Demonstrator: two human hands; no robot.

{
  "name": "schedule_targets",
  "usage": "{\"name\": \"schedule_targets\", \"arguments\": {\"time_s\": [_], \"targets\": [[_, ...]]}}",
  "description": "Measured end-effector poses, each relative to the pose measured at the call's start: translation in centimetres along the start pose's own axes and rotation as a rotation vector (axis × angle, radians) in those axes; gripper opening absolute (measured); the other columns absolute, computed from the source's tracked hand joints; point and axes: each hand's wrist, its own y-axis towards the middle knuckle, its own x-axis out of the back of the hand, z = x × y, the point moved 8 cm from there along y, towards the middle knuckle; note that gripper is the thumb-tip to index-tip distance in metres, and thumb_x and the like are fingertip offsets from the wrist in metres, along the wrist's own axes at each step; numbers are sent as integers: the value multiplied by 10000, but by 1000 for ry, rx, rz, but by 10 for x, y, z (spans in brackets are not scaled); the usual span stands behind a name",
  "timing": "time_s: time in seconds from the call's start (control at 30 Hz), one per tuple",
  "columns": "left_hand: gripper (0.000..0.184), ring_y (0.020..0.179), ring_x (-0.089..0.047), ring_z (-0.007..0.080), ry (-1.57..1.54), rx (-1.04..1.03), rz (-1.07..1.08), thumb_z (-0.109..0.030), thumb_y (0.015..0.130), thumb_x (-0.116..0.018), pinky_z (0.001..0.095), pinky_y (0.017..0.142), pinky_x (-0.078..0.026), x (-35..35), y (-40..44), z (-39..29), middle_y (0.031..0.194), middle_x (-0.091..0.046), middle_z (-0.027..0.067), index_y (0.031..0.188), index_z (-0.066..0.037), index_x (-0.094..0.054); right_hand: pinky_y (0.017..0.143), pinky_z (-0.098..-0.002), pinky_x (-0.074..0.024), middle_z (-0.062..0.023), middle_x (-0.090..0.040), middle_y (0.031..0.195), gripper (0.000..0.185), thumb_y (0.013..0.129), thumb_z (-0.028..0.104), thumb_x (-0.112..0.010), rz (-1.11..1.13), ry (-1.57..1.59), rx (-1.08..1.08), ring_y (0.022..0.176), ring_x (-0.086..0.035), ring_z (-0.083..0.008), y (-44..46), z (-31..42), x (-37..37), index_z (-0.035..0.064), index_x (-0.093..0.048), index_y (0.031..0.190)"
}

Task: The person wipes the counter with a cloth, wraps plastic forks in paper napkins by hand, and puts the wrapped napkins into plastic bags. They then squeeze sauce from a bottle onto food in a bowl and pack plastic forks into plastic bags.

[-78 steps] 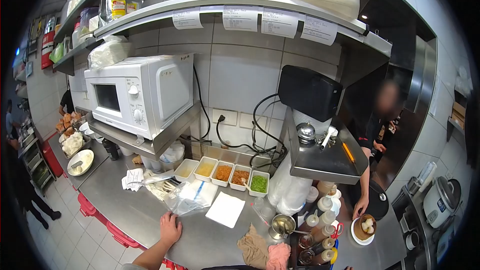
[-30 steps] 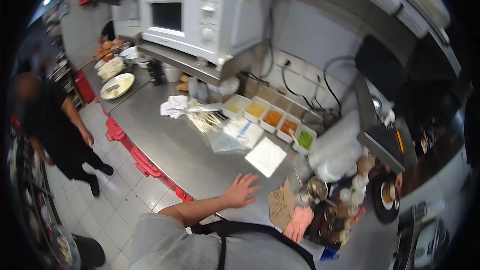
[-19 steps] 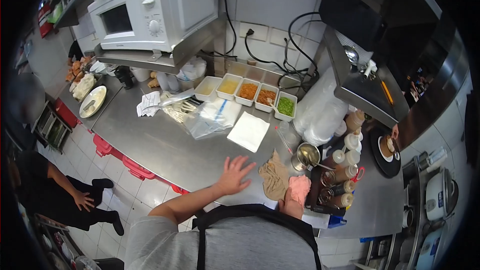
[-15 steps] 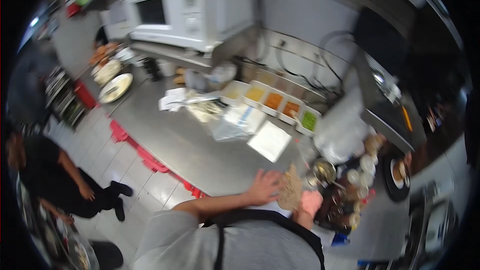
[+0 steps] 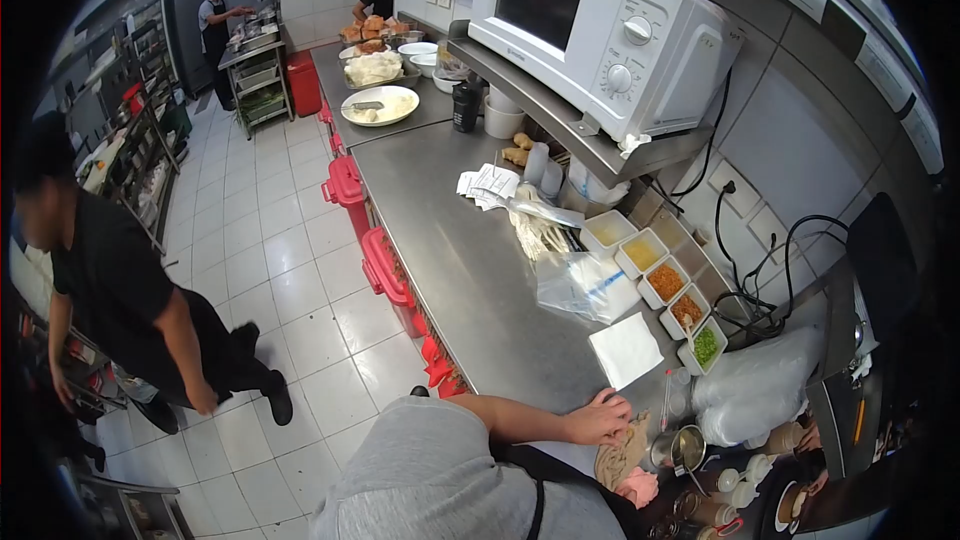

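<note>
My left hand [image 5: 600, 418] rests at the near end of the counter with its fingers bent over the upper left edge of a brown cloth [image 5: 622, 458]. Just below that cloth lies a pink cloth [image 5: 637, 487]. My right hand does not show; my body and apron fill the area beside the pink cloth. A white paper square [image 5: 626, 351] is above my left hand. To the right of the brown cloth stands a metal pot [image 5: 680, 448] with a spoon in it.
Small tubs of toppings [image 5: 665, 282] line the wall side, below the microwave [image 5: 600, 30]. Sauce bottles [image 5: 735, 490] crowd the lower right, near another person's hand [image 5: 815, 480]. A person in black [image 5: 130, 290] is in the aisle at left. Red bins [image 5: 385, 265] edge the counter.
The view has swung left along the counter. My left hand has moved from the bare counter onto the brown cloth. My right hand, earlier at the pink cloth, no longer shows.
</note>
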Motion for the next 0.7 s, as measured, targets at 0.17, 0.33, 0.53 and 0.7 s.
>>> {"name": "schedule_targets", "arguments": {"time_s": [0.17, 0.33, 0.53, 0.7], "targets": [[258, 1248, -334, 263, 6, -81, -185, -314, 797, -661, 564, 1084, -140, 5, -5, -6, 1145, -437, 71, 1029, -201, -668, 626, -384, -437, -115, -574, 714, 133, 787, 125, -561, 39, 141, -23, 699, -558, -263, -3, 5, 1, 15, -617, 739], [170, 1218, -355, 255, -42, -62, -102, -262, 742, -712, 573, 1054, -172, 2, 0, -1, 1123, -457, 54, 886, -175, -691, 598, -365, -427, -95, -560, 689, 103, 786, 100, -570, 87, 267, -53, 665, -546, -234, -14, 11, 0, 12, -602, 742], [159, 1198, -366, 258, -166, 11, -24, -264, 743, -712, 523, 1067, -171, 3, 1, 6, 1099, -455, 47, 842, -146, -673, 564, -343, -415, -70, -543, 659, 72, 784, 70, -582, 135, 398, -109, 624, -530, -199, -40, 9, 0, 10, -584, 746], [168, 1251, -336, 266, -10, -32, -215, -276, 772, -693, 525, 1095, -130, 1, -3, 2, 1186, -439, 62, 893, -160, -685, 536, -324, -405, -50, -529, 634, 56, 783, 46, -591, 130, 454, -138, 591, -517, -170, -50, 5, -2, 7, -569, 749]]}}
